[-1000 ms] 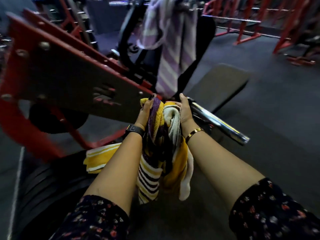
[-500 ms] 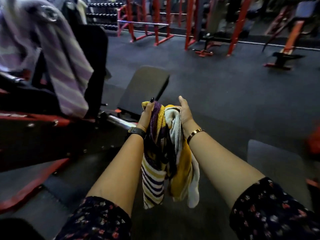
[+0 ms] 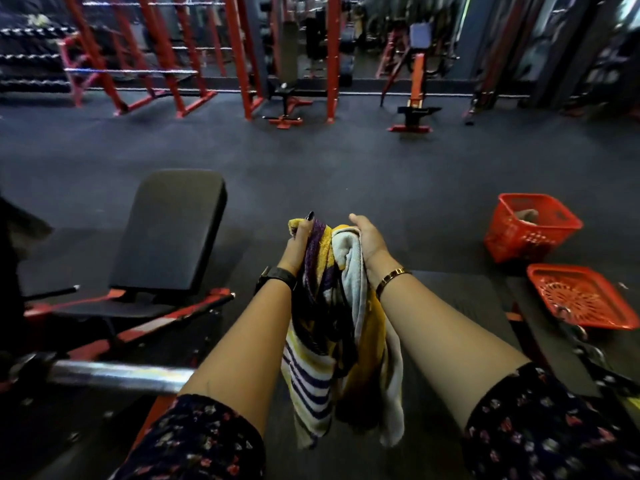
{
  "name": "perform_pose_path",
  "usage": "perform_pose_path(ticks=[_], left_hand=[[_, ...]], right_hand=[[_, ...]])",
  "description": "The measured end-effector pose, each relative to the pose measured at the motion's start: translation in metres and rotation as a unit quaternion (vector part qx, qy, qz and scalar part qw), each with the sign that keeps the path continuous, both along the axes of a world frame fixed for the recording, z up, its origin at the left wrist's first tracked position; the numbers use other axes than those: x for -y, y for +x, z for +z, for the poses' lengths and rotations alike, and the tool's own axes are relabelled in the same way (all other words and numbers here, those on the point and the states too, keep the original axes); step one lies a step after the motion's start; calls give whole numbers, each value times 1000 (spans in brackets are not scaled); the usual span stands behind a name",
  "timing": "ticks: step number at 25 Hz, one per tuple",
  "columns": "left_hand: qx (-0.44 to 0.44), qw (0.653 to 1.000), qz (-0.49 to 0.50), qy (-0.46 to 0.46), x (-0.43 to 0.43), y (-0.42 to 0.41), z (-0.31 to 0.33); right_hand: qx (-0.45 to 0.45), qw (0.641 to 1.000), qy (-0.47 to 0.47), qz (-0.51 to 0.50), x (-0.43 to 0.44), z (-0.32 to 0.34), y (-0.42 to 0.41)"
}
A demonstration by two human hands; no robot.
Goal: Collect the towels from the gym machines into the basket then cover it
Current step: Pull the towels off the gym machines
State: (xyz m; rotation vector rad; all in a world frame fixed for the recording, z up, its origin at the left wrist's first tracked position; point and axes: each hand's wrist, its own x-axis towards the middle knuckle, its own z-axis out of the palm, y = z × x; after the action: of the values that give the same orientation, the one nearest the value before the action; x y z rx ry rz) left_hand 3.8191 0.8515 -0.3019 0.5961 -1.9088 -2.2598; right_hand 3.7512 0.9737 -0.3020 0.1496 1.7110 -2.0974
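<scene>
Terry towels (image 3: 332,306), yellow, purple-striped and off-white, hang limp as one bunch clamped between left hand (image 3: 298,247) and right hand (image 3: 369,240); left fingers (image 3: 306,225) curl into the cloth, right ones mostly hidden behind it. Red lattice-plastic basket (image 3: 530,233) sits on the floor ahead-right, well apart, lid (image 3: 585,299) beside it, presumably off for loading.

The left sleeve (image 3: 194,441) and right sleeve (image 3: 547,427) are dark navy cloth, scattered with small red and pale flowers. A black watch (image 3: 277,276) wraps the left wrist, a slim gold bangle (image 3: 393,279) the right. One detail more: the left hand (image 3: 298,242) has a black-painted thumbnail (image 3: 309,215).
</scene>
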Motion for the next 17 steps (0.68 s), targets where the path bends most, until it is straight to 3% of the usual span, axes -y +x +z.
perform_pose_path(ticks=[5,10,17], left_hand=[[-17,999,-40,-28,15,-96,27],[-1,994,-99,-46,11,-166,22],[12,993,-115,-18,1,-282,14]], right_hand=[[-44,996,21,-79,10,25,-79],[-24,992,5,-123,-2,21,-135],[-11,991,-14,-130,-12,18,-242]])
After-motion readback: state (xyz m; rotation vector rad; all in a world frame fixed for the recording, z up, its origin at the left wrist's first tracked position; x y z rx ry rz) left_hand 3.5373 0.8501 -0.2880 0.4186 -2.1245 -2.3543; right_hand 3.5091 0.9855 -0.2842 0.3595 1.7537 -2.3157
